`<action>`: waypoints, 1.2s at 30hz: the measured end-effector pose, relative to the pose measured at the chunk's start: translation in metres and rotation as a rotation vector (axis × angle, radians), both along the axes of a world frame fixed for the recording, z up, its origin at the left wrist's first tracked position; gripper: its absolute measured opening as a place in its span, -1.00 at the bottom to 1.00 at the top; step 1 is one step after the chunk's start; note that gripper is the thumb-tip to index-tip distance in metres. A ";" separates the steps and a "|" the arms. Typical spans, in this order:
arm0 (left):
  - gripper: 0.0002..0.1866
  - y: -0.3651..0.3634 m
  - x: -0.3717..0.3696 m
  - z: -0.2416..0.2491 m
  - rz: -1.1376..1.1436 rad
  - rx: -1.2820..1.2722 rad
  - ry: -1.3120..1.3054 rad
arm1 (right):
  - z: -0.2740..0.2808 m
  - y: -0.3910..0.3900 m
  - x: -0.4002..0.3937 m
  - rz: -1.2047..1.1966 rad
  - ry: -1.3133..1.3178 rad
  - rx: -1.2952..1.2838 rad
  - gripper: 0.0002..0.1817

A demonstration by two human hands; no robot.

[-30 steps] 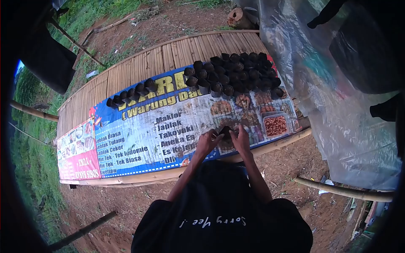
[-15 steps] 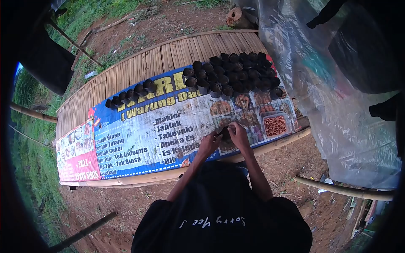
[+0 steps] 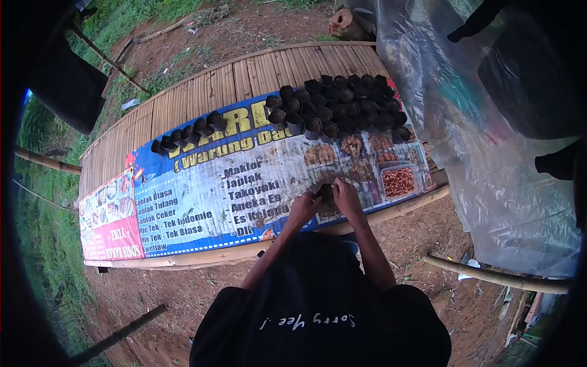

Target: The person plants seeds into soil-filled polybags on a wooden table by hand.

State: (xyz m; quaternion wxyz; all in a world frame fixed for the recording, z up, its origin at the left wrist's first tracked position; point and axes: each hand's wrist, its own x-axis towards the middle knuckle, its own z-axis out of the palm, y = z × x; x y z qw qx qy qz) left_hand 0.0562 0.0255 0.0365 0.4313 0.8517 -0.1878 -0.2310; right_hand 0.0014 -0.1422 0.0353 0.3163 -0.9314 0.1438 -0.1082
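Note:
A small black bag (image 3: 324, 194) is held between both hands near the front edge of the printed banner (image 3: 202, 202). My left hand (image 3: 304, 207) grips its left side, fingers bent. On the other side, my right hand (image 3: 345, 197) pinches the bag's rim. Beyond the hands, many filled black bags (image 3: 342, 107) stand packed together at the upper right of the banner. A short row of similar bags (image 3: 195, 131) stands farther left. The contents of the held bag are too dark to make out.
A bamboo slat table (image 3: 244, 76) carries the banner. Clear plastic sheeting (image 3: 458, 134) hangs at the right. A bamboo pole (image 3: 501, 276) lies low on the right, and a cut log (image 3: 343, 23) is beyond the table. Grass borders the bare soil at the left.
The view has shifted very slightly. Both hands remain on the small black bag in nearly the same place.

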 end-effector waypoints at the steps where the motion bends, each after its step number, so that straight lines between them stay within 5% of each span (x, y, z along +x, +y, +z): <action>1: -0.61 0.001 -0.001 0.001 0.003 0.000 0.001 | 0.009 0.002 -0.001 0.026 -0.024 -0.006 -0.87; 5: -0.76 0.005 0.001 0.003 0.041 -0.071 -0.093 | 0.034 0.017 -0.004 0.031 -0.193 0.002 -0.89; 11: -0.79 0.006 0.000 0.000 0.076 -0.039 -0.092 | 0.019 0.025 -0.014 0.019 -0.035 -0.080 -0.84; 15: -0.82 0.006 0.002 -0.001 0.082 -0.105 -0.191 | 0.019 0.030 -0.016 -0.022 -0.152 -0.128 -0.88; 22: -0.87 0.008 0.009 0.020 0.102 -0.217 -0.256 | 0.013 0.032 -0.021 -0.085 -0.074 0.152 -0.89; 30: -0.87 0.015 0.014 0.014 -0.019 0.167 -0.407 | -0.014 0.040 -0.016 -0.124 -0.172 0.115 -0.83; 32: -0.86 0.020 0.017 0.018 -0.007 0.151 -0.400 | 0.009 0.043 -0.020 -0.175 -0.075 0.293 -0.76; 36: -0.84 0.023 0.013 0.021 0.001 0.147 -0.387 | 0.011 0.043 -0.013 -0.118 0.016 0.230 -0.69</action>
